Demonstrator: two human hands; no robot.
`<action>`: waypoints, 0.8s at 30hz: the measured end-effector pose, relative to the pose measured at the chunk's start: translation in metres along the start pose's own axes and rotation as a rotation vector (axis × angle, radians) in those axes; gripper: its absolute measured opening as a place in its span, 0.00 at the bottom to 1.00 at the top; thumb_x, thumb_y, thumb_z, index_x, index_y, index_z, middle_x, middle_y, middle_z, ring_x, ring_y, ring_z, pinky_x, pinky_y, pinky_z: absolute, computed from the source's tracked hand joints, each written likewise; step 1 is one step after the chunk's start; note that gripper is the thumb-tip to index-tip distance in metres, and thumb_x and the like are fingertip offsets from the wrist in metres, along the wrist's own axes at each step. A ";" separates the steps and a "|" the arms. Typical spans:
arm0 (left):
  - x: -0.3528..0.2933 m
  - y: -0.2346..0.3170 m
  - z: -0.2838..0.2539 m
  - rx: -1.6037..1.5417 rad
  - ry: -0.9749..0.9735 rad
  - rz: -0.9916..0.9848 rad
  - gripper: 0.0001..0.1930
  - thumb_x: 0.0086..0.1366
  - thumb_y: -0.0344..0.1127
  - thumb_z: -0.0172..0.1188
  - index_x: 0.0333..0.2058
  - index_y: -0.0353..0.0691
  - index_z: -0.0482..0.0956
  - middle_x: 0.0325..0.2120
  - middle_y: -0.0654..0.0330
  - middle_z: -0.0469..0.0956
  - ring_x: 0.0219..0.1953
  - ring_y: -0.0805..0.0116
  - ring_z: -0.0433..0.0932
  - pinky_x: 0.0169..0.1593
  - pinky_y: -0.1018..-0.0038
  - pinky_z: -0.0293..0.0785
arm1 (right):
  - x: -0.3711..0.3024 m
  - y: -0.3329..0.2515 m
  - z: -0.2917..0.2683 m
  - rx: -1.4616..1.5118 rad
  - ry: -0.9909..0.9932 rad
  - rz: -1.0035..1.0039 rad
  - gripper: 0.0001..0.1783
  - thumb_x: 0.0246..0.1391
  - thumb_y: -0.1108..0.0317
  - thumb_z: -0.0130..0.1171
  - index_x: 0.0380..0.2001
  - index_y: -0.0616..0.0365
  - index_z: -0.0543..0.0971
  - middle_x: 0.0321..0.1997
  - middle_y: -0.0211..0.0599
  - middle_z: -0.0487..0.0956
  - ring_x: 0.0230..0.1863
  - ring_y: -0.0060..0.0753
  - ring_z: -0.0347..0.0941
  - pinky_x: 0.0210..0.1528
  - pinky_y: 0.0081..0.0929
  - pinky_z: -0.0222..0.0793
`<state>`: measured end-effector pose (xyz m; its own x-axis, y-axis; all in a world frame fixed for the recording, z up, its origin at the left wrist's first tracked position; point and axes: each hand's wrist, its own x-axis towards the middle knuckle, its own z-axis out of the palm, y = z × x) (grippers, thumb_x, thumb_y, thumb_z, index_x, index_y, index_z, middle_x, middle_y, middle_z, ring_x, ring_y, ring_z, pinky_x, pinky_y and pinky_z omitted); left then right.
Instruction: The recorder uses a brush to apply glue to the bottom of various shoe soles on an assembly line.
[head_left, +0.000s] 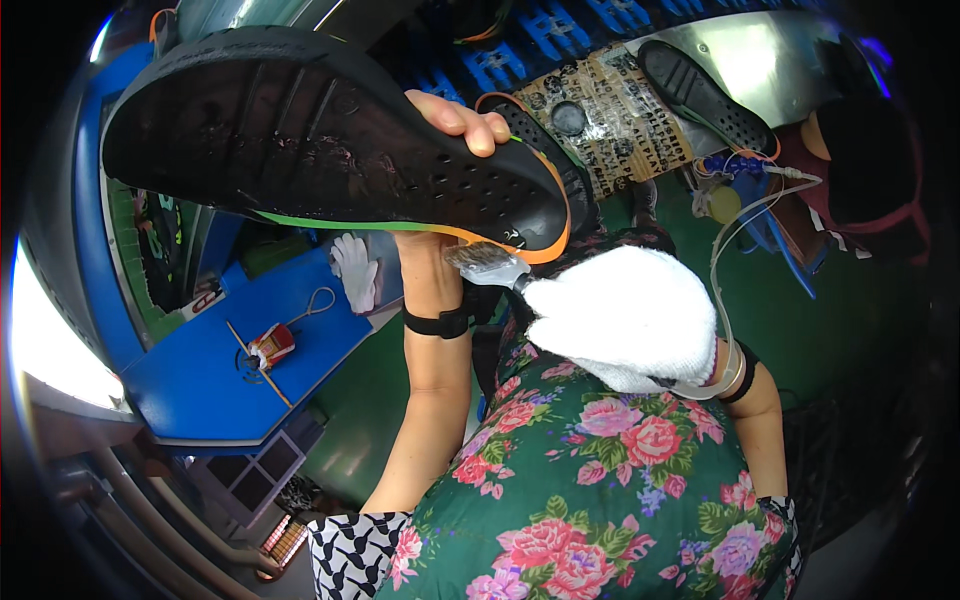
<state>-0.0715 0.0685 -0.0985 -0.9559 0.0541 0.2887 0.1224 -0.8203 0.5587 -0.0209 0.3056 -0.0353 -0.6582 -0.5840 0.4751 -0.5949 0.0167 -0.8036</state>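
My left hand [462,122] holds up a large black shoe sole [300,150], its fingers curled over the far edge near the narrower end. Green and orange trim runs along the sole's rim, and wet-looking shiny streaks lie on its dark surface. Small holes dot the narrower end. In a white knit glove, my right hand [635,310] grips the black handle of a brush [485,260]. The brush's bristles are at the orange rim close to my left wrist; whether they touch it I cannot tell.
A blue table [190,385] at left bears a small red-and-white container [272,345] with a stick, and a pale glove [355,270]. Another black sole [705,95] lies beside taped cardboard [610,120] at the back. A thin clear tube [718,265] runs to my right wrist.
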 end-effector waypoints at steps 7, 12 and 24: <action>-0.002 0.001 -0.003 0.015 -0.020 -0.010 0.21 0.72 0.46 0.60 0.45 0.28 0.77 0.36 0.43 0.83 0.42 0.51 0.84 0.57 0.57 0.78 | -0.005 0.005 -0.002 -0.094 0.122 0.061 0.17 0.46 0.75 0.75 0.42 0.53 0.89 0.41 0.36 0.88 0.36 0.38 0.84 0.38 0.31 0.80; -0.003 0.001 -0.008 0.073 0.001 -0.038 0.23 0.72 0.48 0.59 0.44 0.27 0.78 0.35 0.46 0.82 0.41 0.52 0.84 0.55 0.56 0.77 | -0.006 0.006 0.004 -0.091 0.150 0.084 0.17 0.43 0.76 0.76 0.40 0.56 0.88 0.38 0.36 0.88 0.34 0.38 0.83 0.36 0.30 0.79; 0.002 0.001 -0.024 0.056 -0.091 -0.086 0.29 0.72 0.55 0.58 0.46 0.25 0.77 0.36 0.45 0.81 0.41 0.53 0.84 0.54 0.55 0.76 | -0.004 0.010 0.006 0.084 0.106 0.091 0.14 0.44 0.77 0.75 0.37 0.58 0.88 0.37 0.38 0.87 0.33 0.40 0.83 0.36 0.31 0.78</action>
<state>-0.0792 0.0542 -0.1160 -0.9357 0.1759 0.3059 0.0585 -0.7776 0.6260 -0.0214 0.3037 -0.0477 -0.7555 -0.4940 0.4303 -0.4925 -0.0048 -0.8703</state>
